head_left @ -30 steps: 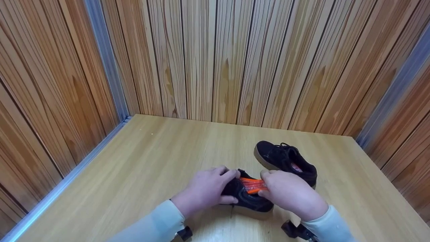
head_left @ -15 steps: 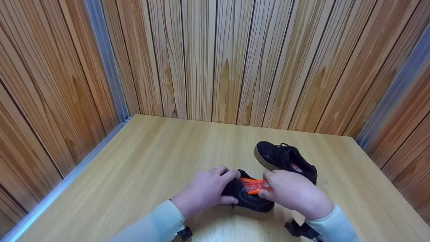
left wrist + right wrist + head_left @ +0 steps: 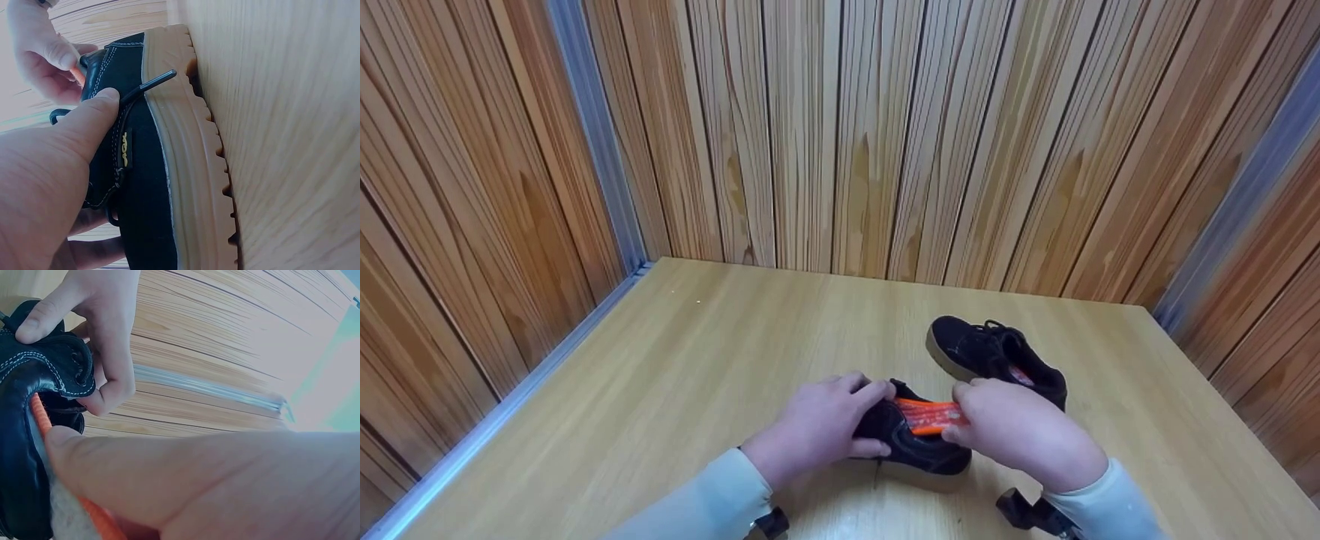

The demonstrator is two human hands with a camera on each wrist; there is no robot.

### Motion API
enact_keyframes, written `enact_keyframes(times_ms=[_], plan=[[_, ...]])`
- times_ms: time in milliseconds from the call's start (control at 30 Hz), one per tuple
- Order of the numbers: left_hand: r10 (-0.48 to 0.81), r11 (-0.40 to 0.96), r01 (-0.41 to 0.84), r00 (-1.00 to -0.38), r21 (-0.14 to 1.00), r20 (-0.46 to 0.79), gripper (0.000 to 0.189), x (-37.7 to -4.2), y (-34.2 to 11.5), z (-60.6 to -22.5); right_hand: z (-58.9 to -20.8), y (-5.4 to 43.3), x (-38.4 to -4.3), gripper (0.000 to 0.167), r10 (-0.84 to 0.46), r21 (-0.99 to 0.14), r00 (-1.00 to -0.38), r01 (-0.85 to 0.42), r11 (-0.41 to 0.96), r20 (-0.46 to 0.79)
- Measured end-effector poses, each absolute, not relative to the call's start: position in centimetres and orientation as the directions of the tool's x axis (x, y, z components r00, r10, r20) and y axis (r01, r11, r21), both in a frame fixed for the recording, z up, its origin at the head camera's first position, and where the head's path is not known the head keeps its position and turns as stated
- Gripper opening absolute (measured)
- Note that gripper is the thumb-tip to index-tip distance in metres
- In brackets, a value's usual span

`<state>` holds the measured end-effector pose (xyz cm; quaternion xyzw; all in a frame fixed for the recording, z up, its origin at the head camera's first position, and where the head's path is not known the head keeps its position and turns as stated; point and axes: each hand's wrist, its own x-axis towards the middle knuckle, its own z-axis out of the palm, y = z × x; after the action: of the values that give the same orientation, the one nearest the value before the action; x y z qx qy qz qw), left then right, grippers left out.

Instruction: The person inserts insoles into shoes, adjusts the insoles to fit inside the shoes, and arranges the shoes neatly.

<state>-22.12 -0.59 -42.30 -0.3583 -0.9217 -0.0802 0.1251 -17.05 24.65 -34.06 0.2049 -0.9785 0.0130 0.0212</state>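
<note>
A black shoe (image 3: pixel 919 450) with a tan sole (image 3: pixel 194 152) stands on the table, toe to the left. My left hand (image 3: pixel 817 416) grips its front part, thumb on the near side and fingers over the far side. From the shoe's opening shows a red patterned insole (image 3: pixel 926 415) with an orange edge. My right hand (image 3: pixel 1012 427) pinches the insole's heel end, thumb along its edge in the right wrist view; its other fingers are mostly hidden there. The insole's front end is hidden inside the shoe. A black lace (image 3: pixel 149 84) hangs over the shoe's side.
A second black shoe (image 3: pixel 994 356) stands behind my right hand, toe to the back left, something reddish inside it. The wooden table (image 3: pixel 735 337) meets plank-patterned walls (image 3: pixel 870 135) at the back and sides. Dark wrist mounts (image 3: pixel 1031 514) hang below both sleeves.
My right hand has shifted slightly to the right, and a little more of the insole shows. My left hand and both shoes stay in place.
</note>
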Motion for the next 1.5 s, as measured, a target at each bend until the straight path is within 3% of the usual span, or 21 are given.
enact_keyframes(times_ms=[1500], plan=[[0.636, 0.732, 0.679, -0.709, 0.051, 0.304, 0.068, -22.2, -0.6, -42.6, -35.1, 23.7, -16.8, 0.034, -0.385, 0.016, -0.917, -0.386, 0.923, 0.104]])
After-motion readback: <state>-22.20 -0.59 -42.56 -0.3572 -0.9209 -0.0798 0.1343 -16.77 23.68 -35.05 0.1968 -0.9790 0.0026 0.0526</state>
